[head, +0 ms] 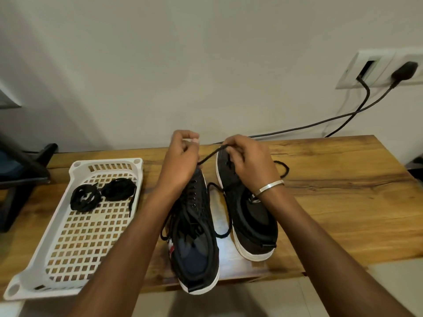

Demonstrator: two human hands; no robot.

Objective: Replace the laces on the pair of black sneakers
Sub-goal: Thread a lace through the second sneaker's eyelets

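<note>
While both hands pinch, lace (211, 154) spans between fingers (231, 150).

No readable text, brand or number showed anywhere; a red-and-white mark on the left sneaker (194, 227) stayed illegible.

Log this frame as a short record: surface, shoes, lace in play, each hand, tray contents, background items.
surface: wooden table
shoes: left sneaker and right sneaker, black with white soles, side by side, toes away from the person
lace in play: black lace stretched between the hands above the toes
left hand: pinches the lace
right hand: grips the lace over the right sneaker
tray: white basket at left, holding coiled black laces
background: wall socket with black plugs and cables
</note>
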